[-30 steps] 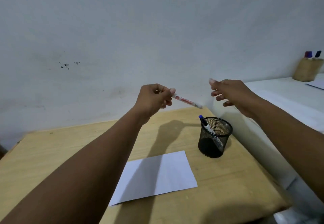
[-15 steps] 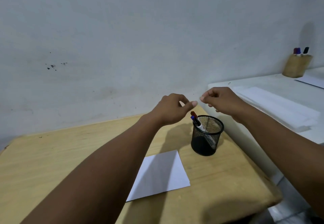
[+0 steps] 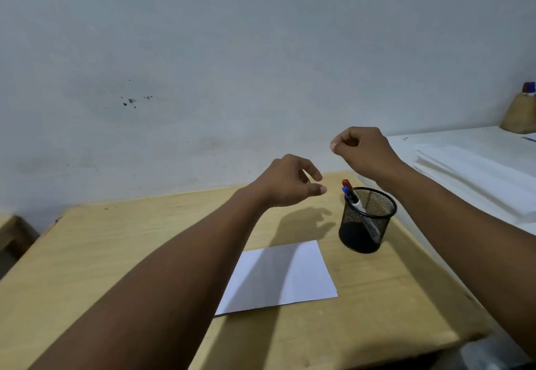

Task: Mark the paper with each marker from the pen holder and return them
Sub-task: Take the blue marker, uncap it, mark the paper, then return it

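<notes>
A black mesh pen holder (image 3: 367, 224) stands on the wooden table (image 3: 116, 253), right of centre. Two markers lean in it, one with a red cap (image 3: 346, 183) and one with a blue cap (image 3: 345, 190). A white sheet of paper (image 3: 280, 277) lies flat in front of the holder. My left hand (image 3: 290, 184) hovers just left of the marker caps, fingers loosely apart, holding nothing. My right hand (image 3: 359, 149) is raised above and behind the holder, fingers curled shut, with nothing visible in it.
A white counter (image 3: 464, 149) adjoins the table on the right, carrying a stack of white sheets (image 3: 478, 172) and a wooden holder (image 3: 519, 117) with more markers. A pale wall rises right behind the table. The table's right edge drops off near my right forearm.
One second ago my left hand held the red marker in the air. The marker now stands in the mesh holder and my left hand has let go; my right hand has closed and lifted.
</notes>
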